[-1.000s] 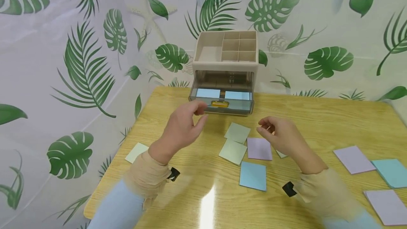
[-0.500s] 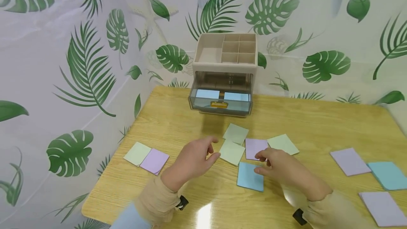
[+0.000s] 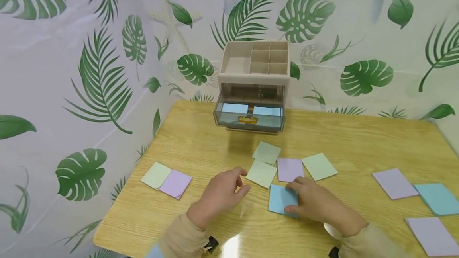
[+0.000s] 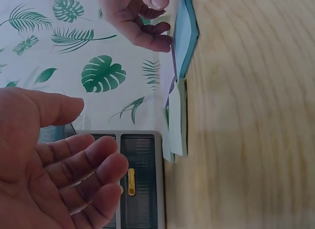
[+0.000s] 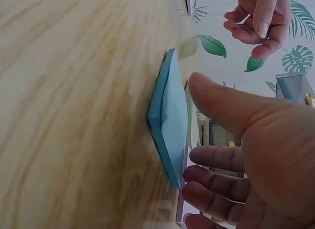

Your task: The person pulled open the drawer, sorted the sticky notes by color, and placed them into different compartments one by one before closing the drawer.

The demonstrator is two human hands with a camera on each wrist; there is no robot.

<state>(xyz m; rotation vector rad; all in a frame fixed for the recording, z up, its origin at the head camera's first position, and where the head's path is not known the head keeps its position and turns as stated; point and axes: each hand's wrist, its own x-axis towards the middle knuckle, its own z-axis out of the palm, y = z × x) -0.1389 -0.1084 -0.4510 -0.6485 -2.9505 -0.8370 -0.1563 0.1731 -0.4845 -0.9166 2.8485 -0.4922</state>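
A blue sticky note pad lies on the wooden table, its thick edge showing in the right wrist view. My right hand hovers over its right side, thumb and fingers spread apart and bent a little, fingertips close to the pad. To the left, my left hand hangs over the table with loosely curled fingers and holds nothing. Beyond the blue pad lie a purple pad and three pale green pads, one nearest the left hand, one behind it and one at the right.
A beige desk organizer stands at the back, its clear drawer pulled out with light blue pads inside. At left, a green pad adjoins a purple pad. Two purple pads and a teal pad lie at right.
Both hands have come back from near the drawer toward the table's front. The right hand now reaches the blue pad; a purple pad at left and a green pad at right have come into view.
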